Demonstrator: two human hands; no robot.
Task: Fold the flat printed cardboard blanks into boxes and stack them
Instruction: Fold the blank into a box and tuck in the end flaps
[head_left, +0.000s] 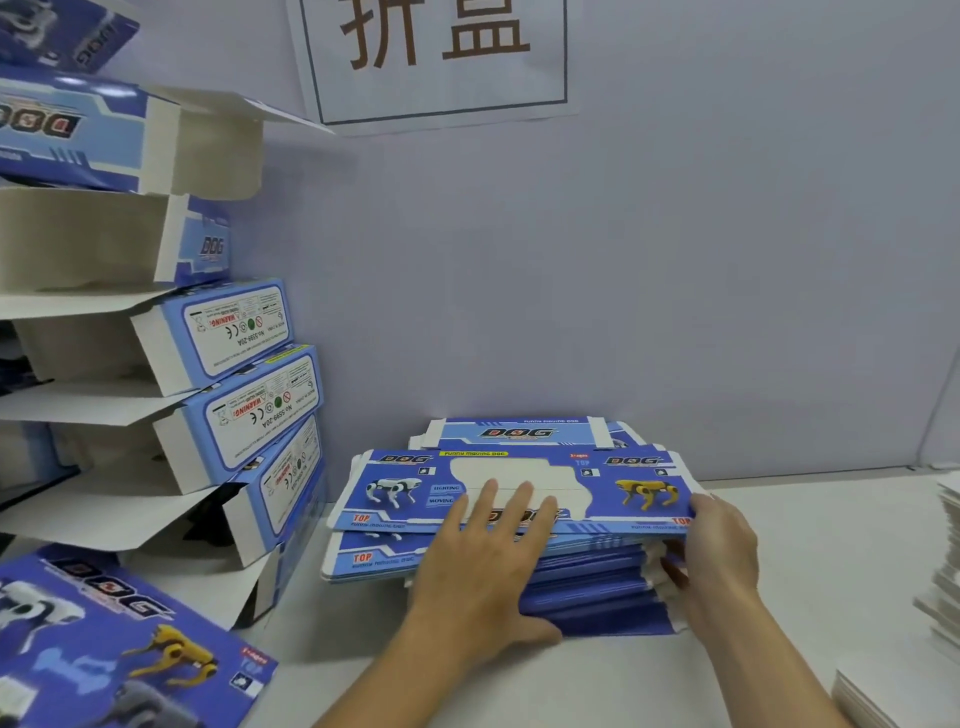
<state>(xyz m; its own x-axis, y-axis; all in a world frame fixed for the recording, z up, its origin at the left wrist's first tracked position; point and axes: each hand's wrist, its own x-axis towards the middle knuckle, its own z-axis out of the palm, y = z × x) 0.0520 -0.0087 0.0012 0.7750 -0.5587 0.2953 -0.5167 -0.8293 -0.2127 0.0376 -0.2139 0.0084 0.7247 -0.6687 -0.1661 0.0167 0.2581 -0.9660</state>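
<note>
Standing well left of the fingers, a tall stack of folded boxes (218, 405) shows much work done. Under the left hand (488, 561), its fingers spread flat, a thick pile of flat blanks (587, 571) remains. The right hand (722, 551) pinches the top blank's (395, 493) edge.

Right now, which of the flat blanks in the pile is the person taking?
The topmost blank: the right hand pinches its right edge and lifts it off the pile, while the left hand rests flat on it.
</note>
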